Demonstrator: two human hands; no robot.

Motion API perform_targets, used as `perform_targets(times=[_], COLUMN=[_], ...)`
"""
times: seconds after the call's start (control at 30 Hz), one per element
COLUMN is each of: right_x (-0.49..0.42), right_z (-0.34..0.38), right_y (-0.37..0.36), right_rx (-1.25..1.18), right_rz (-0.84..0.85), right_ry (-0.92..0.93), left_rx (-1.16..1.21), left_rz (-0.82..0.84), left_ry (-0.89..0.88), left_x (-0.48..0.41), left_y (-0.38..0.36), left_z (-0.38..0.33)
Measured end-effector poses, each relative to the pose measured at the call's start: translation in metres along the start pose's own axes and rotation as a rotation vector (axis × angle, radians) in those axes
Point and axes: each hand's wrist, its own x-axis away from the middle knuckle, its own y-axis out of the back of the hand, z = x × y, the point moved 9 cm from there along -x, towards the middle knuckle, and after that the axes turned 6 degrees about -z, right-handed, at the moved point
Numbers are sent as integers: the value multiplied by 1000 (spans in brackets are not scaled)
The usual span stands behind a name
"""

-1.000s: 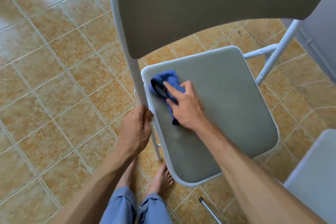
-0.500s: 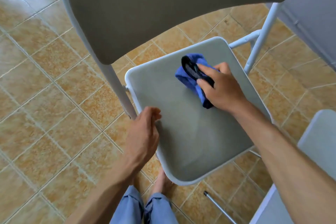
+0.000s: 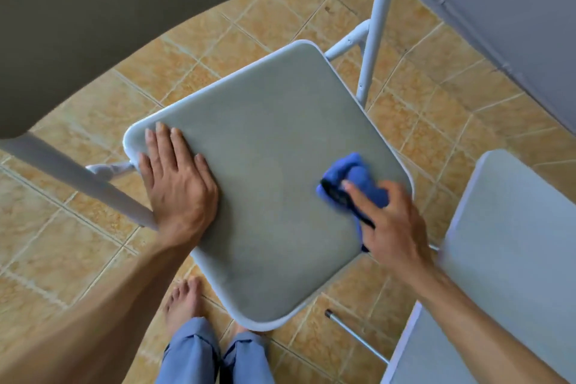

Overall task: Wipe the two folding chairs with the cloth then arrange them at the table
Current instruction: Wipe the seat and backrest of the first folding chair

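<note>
1. The folding chair stands open on the tiled floor right in front of the person, its grey seat filling the middle of the view and its backrest looming close to the camera at the top

2. The left hand lies open and flat on the seat's left edge, fingers spread, bracing the chair

3. The right hand is closed around the bunched blue cloth, pressing it onto the seat near the right edge; it is blurred, so the exact finger grip cannot be told

4. A second chair shows just beside the first at the lower right, only partly in view

5. Judging by the thin tube frame, the chair is probably light and could skid on smooth tile or start to fold if pushed wrongly, so a steadying palm makes sense

6. The seat looks lightly padded yet firm, and should take wiping pressure well

7. The cloth is soft and limp, best kept wadded in the fist

8. For carrying to the table, the backrest top or the side tubes look the safest holds, clear of the hinges
</note>
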Motion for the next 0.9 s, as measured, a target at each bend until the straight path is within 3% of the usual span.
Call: perform_targets(times=[0.1,0.13,0.17,0.23,0.33,0.4,0.47,0.53,0.63,0.73,0.8,0.9], right_x=[-23,-21,-18,-2,42,51,35,3,-23,-12,7,41], right_z=[-84,-77,-53,28,153,171,130,51,-42,-18,49,154], right_y=[3,-3,-9,-23,-36,-30,-21,-14,-4,-13,-23,-32], right_rx=[-1,-20,-36,-125,-246,-318,-221,-51,67,27,-99,-234], right_rz=[-166,-197,-213,-218,75,189,152,60,-17,-140,-188,93], right_ry=[-701,-811,-818,-640,-221,47,193,46,-435,-745,-693,-223], left_rx=[-46,-57,-62,-74,-103,-100,-95,-98,-96,-96,-85,-90], left_rz=[-25,-26,-26,-25,-32,-33,-22,-16,-12,-6,-9,-14], left_ry=[-7,-7,-4,-1,3,14,18,17,23,27,32,31], left_x=[2,2,2,3,2,1,1,0,0,0,0,0], left_y=[0,-1,-1,0,1,2,1,1,1,2,3,3], left_z=[-2,-2,-2,-3,-4,-3,-3,-4,-5,-5,-4,-3])
